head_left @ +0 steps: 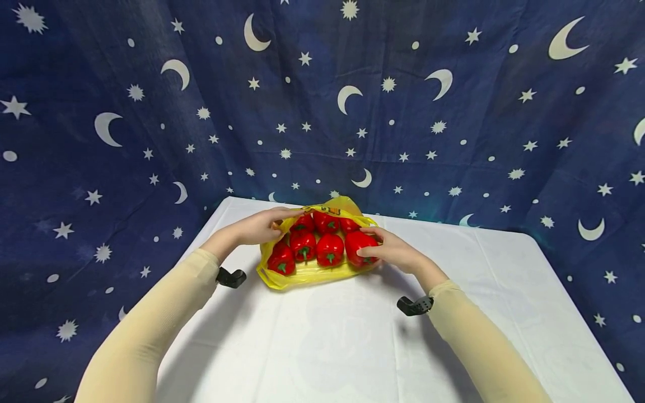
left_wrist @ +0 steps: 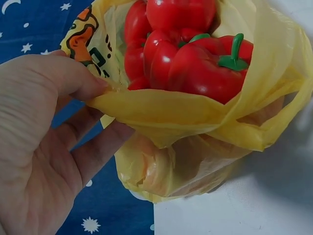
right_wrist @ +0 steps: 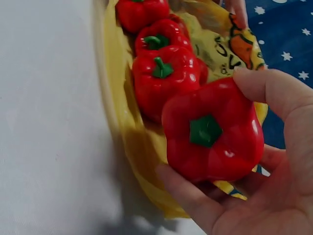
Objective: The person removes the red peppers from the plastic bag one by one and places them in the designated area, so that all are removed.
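A yellow plastic bag (head_left: 302, 275) lies on the table with its mouth toward me, holding several red bell peppers (head_left: 330, 249) with green stems. My left hand (head_left: 262, 225) pinches the bag's rim at its left side, thumb over the film and fingers under it in the left wrist view. At the right end of the mouth, my right hand (head_left: 398, 251) grips one larger red bell pepper (right_wrist: 215, 132), thumb on one side and fingers on the other. That pepper's green stem end faces the right wrist camera, and it overlaps the peppers behind it.
A white cloth covers the table (head_left: 322, 347). Behind and to the left hangs a dark blue curtain (head_left: 322, 84) with moons and stars. Each wrist wears a black camera mount (head_left: 415, 305). Printed orange and black artwork (left_wrist: 83, 44) shows on the bag.
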`<state>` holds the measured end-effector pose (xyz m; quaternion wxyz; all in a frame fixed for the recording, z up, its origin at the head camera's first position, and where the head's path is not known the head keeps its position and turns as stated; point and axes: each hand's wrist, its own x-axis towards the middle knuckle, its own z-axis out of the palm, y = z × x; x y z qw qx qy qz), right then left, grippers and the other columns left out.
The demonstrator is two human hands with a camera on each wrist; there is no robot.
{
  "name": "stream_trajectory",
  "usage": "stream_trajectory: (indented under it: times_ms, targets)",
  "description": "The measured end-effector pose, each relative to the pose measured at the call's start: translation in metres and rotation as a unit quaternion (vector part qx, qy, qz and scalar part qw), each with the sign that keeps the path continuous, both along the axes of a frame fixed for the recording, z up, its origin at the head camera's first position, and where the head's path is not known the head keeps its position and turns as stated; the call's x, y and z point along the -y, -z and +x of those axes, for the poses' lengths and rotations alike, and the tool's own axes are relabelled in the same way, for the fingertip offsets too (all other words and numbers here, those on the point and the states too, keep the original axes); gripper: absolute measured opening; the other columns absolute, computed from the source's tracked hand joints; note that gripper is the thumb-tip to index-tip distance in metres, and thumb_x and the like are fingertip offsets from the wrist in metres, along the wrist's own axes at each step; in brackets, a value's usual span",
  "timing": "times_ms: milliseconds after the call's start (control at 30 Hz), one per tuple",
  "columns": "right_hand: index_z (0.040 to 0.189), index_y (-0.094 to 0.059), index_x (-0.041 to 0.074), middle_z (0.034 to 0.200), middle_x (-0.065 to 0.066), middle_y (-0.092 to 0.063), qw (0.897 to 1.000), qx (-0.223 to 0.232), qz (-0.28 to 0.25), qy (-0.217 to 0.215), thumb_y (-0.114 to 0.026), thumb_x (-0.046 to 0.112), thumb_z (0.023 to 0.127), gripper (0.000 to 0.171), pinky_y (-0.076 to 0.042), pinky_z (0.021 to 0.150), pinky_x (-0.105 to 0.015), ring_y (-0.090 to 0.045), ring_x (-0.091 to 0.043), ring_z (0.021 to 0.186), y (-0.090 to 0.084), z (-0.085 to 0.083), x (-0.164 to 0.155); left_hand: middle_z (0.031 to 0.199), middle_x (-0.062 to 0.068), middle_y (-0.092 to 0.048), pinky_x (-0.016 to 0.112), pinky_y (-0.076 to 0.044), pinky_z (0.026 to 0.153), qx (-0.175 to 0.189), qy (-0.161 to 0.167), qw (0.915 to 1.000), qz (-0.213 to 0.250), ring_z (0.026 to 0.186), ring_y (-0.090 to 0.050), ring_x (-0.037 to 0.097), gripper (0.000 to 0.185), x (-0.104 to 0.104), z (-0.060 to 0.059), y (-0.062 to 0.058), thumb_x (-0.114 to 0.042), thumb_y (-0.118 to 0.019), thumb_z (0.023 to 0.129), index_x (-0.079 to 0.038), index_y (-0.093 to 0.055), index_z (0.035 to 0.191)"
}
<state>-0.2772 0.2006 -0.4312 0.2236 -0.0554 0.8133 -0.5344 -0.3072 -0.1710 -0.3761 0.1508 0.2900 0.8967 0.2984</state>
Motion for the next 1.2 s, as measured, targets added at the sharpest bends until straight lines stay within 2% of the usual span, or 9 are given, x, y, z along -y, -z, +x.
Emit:
stream_trajectory:
  times_ms: [233, 567, 733, 967, 1200]
  targets:
    - [0.157, -0.037, 0.014, 0.153, -0.019, -0.037, 0.999, 0.017, -0.047, -0.003, -0.080, 0.027, 0.087, 0.083, -0.056, 0.092, -0.043, -0.047, -0.039, 0.130, -0.012, 0.007, -0.016, 0.154, 0.001, -0.044, 0.041, -0.046, 0.094, -0.003, -0.005, 1.0000, 0.006, 0.114, -0.050, 0.027, 0.073, 0.003, 0.000, -0.001, 0.000, -0.056, 0.095, -0.035, -0.041, 0.158]
    - [0.157, -0.034, 0.012, 0.154, -0.019, -0.034, 0.991, 0.035, -0.128, 0.013, -0.076, 0.014, 0.090, 0.080, -0.053, 0.094, -0.053, -0.037, -0.042, 0.137, -0.021, 0.009, -0.044, 0.150, 0.002, -0.046, 0.040, -0.047, 0.089, 0.005, -0.006, 0.9998, 0.019, 0.109, -0.051, 0.028, 0.073, 0.004, 0.000, -0.003, 0.002, -0.053, 0.094, -0.033, -0.042, 0.158]
    - [0.158, -0.031, 0.010, 0.156, -0.019, -0.031, 0.987, 0.035, -0.156, 0.025, -0.075, 0.011, 0.090, 0.080, -0.047, 0.098, -0.061, -0.034, -0.044, 0.139, -0.025, 0.009, -0.058, 0.149, 0.001, -0.047, 0.040, -0.047, 0.089, 0.006, -0.002, 0.9997, 0.025, 0.109, -0.051, 0.028, 0.073, 0.005, 0.000, -0.003, 0.001, -0.053, 0.095, -0.034, -0.042, 0.158]
    - [0.159, -0.030, 0.009, 0.157, -0.019, -0.029, 0.985, 0.016, -0.167, 0.045, -0.073, 0.011, 0.092, 0.080, -0.043, 0.101, -0.064, -0.035, -0.044, 0.137, -0.032, 0.008, -0.076, 0.150, 0.001, -0.047, 0.040, -0.047, 0.089, 0.013, -0.003, 0.9995, 0.030, 0.109, -0.051, 0.028, 0.073, 0.005, 0.001, -0.003, 0.000, -0.053, 0.095, -0.033, -0.042, 0.158]
    - [0.160, -0.028, 0.010, 0.158, -0.018, -0.027, 0.984, 0.000, -0.170, 0.063, -0.071, 0.009, 0.094, 0.079, -0.045, 0.099, -0.061, -0.038, -0.042, 0.134, -0.032, 0.003, -0.090, 0.150, 0.002, -0.046, 0.040, -0.047, 0.090, 0.017, -0.006, 0.9993, 0.032, 0.111, -0.050, 0.028, 0.073, 0.005, 0.002, -0.005, 0.002, -0.053, 0.094, -0.032, -0.043, 0.157]
